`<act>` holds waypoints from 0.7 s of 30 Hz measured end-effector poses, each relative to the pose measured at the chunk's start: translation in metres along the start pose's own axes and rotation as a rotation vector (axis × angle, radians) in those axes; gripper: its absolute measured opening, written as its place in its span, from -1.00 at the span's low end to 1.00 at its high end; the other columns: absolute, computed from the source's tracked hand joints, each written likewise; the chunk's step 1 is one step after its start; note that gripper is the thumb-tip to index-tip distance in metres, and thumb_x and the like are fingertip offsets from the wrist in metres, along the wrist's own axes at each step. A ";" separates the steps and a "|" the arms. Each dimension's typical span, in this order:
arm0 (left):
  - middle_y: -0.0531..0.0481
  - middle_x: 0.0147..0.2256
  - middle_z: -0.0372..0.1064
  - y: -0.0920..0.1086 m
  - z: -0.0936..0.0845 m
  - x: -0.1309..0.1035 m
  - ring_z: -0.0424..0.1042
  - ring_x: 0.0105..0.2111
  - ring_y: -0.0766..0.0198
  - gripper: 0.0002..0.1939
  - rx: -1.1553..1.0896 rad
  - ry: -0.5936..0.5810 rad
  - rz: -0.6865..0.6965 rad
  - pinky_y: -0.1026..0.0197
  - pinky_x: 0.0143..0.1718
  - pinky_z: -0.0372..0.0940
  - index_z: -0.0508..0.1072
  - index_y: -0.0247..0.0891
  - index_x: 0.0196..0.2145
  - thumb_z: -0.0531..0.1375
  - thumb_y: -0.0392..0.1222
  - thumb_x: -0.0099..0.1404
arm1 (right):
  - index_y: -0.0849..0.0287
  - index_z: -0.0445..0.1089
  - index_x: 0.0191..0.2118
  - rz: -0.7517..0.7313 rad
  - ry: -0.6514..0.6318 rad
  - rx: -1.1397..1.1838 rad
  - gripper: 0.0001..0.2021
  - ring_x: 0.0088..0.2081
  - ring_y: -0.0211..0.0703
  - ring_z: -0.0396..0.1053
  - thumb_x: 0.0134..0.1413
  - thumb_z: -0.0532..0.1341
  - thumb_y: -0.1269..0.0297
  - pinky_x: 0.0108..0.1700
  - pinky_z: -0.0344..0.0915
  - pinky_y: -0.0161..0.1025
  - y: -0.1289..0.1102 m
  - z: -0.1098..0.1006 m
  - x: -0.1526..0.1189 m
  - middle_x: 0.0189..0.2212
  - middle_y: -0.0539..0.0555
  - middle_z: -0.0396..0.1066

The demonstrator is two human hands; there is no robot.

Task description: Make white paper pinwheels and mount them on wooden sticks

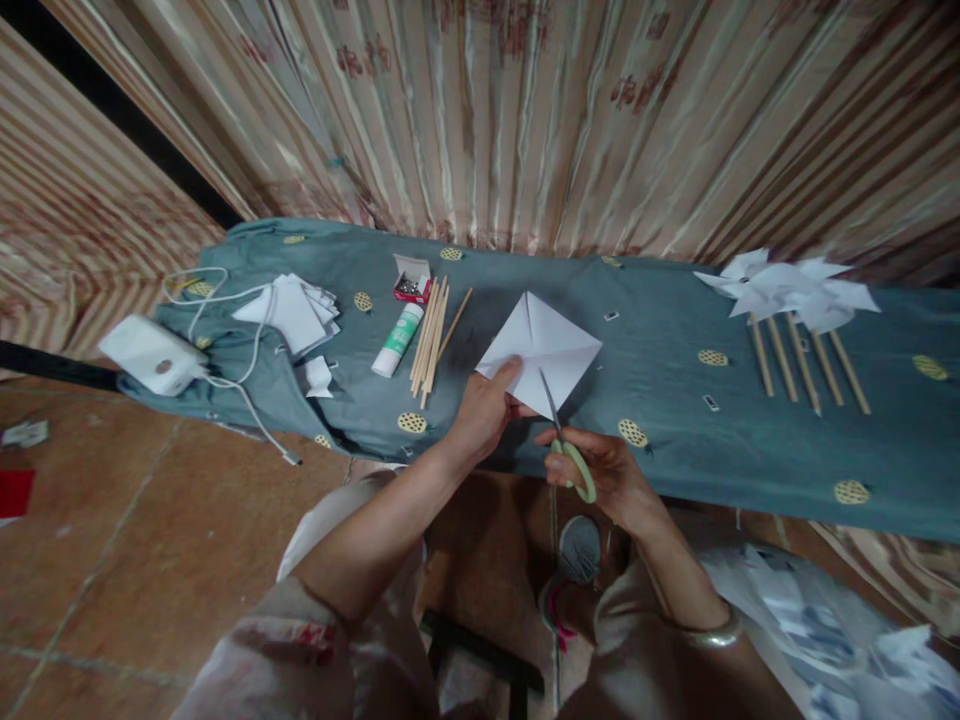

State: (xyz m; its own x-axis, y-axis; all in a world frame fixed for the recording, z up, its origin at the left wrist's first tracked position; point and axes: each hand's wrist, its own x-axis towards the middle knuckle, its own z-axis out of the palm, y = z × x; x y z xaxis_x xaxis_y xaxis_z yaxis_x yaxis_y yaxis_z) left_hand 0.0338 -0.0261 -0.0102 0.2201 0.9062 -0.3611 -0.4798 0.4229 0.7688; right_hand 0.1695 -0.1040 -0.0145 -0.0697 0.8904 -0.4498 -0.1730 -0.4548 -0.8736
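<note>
Paper [559,345], a white creased square, is held over the table's cloth [667,300], its near-left edge pinched in the left hand [484,405], thumb on top. The right hand [600,468] grips green-handled scissors [553,405], a blade lying over the near corner and pointing toward the middle; from where I stand I can't tell how wide the blades are. Should a cut run too far, I'd expect the square to split at its centre. That left thumb is near the tip, so a slip could nick it, and a loose pinch might let the sheet buckle. Farther left, wooden sticks [429,340] lie beside a glue stick [397,340]; a bumped elbow could roll them. Beyond, a small box [411,283] of metal bits sits open, easy to spill.
</note>
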 end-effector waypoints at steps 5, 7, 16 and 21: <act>0.06 -0.50 0.42 0.001 0.000 0.000 0.45 -0.47 0.25 -0.77 -0.005 -0.006 -0.006 0.18 -0.37 0.40 0.42 -0.25 -0.33 0.29 -0.07 0.12 | 0.17 0.52 -0.41 0.005 0.004 -0.018 -0.61 -0.61 -0.35 0.25 -0.45 0.51 0.09 -0.54 0.24 -0.32 0.001 -0.001 0.001 -0.66 -0.07 0.34; 0.06 -0.49 0.43 0.000 0.000 0.000 0.45 -0.47 0.24 -0.77 -0.008 0.004 -0.008 0.18 -0.38 0.39 0.43 -0.25 -0.34 0.30 -0.07 0.11 | 0.17 0.52 -0.42 -0.002 0.002 -0.035 -0.62 -0.61 -0.34 0.24 -0.46 0.51 0.10 -0.54 0.24 -0.31 0.000 -0.001 0.001 -0.67 -0.07 0.34; 0.03 -0.46 0.47 0.000 0.001 0.000 0.46 -0.45 0.20 -0.72 -0.001 -0.001 -0.019 0.17 -0.40 0.37 0.45 -0.24 -0.32 0.33 -0.03 0.08 | 0.20 0.50 -0.44 -0.038 0.003 -0.057 -0.63 -0.63 -0.34 0.23 -0.40 0.49 0.07 -0.56 0.17 -0.31 -0.003 0.001 0.001 -0.68 -0.07 0.31; 0.04 -0.48 0.44 -0.002 0.000 0.001 0.42 -0.52 0.27 -0.73 -0.010 0.022 -0.020 0.24 -0.47 0.33 0.45 -0.25 -0.34 0.34 -0.05 0.07 | 0.20 0.50 -0.45 -0.014 0.020 -0.024 -0.61 -0.64 -0.36 0.22 -0.45 0.51 0.07 -0.56 0.16 -0.33 -0.003 0.002 0.002 -0.71 -0.07 0.29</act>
State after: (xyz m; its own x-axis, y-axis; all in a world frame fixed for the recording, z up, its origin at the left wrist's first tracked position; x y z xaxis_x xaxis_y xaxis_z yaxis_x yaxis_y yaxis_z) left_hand 0.0352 -0.0258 -0.0119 0.2108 0.8973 -0.3879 -0.4838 0.4406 0.7562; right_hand 0.1684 -0.1015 -0.0127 -0.0481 0.8962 -0.4410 -0.1503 -0.4430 -0.8839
